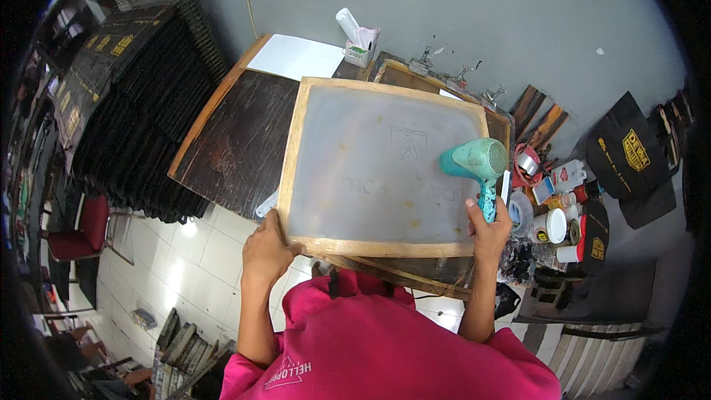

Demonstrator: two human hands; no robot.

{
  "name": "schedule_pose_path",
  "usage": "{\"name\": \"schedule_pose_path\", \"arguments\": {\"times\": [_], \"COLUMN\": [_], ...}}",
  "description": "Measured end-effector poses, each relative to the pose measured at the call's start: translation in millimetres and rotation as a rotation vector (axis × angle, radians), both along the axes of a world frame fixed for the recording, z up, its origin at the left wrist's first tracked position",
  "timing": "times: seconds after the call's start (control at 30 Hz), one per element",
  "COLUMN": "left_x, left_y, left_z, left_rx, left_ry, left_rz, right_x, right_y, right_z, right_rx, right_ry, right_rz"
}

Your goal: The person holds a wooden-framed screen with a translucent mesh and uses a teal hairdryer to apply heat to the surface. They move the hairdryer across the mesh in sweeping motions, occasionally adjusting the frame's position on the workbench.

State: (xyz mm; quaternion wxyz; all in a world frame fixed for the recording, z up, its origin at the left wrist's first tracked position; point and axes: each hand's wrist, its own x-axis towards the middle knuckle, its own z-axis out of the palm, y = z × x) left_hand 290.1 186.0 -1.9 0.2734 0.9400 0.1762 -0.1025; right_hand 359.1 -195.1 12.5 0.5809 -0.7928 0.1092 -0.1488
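My right hand point(490, 234) is closed around the handle of a turquoise hair dryer point(478, 157). Its nozzle points left, over the right part of a silk screen point(385, 247). This screen has a pale wooden frame and grey mesh with faint stencil shapes and a few yellowish spots. At the near left corner of the wooden frame, my left hand point(266, 252) grips the edge, with the thumb along the near side. The screen lies tilted over the dark worktable point(229, 148), hiding much of its top.
A white sheet point(296, 56) and a small basket point(361, 50) sit at the table's back. Metal hinge clamps point(463, 74) line the far edge. Tubs and bottles point(549, 226) crowd the right. Stacked black bags point(141, 104) stand left, above a red chair point(81, 230).
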Motion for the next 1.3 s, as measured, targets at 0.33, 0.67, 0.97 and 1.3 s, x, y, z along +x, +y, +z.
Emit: {"name": "schedule_pose_path", "arguments": {"times": [0.33, 0.67, 0.97, 1.3], "left_x": [12, 12, 6, 7], "left_y": [-1, 0, -2, 1], "left_z": [13, 13, 10, 7], "left_rx": [0.006, 0.035, -0.043, 0.003], "left_ry": [0.110, 0.084, 0.085, 0.088], "left_rz": [-0.045, -0.063, -0.019, -0.028], "right_x": [-1, 40, 76, 96], "right_y": [0, 3, 10, 33], "right_z": [-3, -12, -20, -15], "right_rx": [0.062, 0.084, 0.057, -0.017], "right_ry": [0.020, -0.035, -0.084, -0.023], "right_rz": [0.014, -0.032, 0.009, 0.208]}}
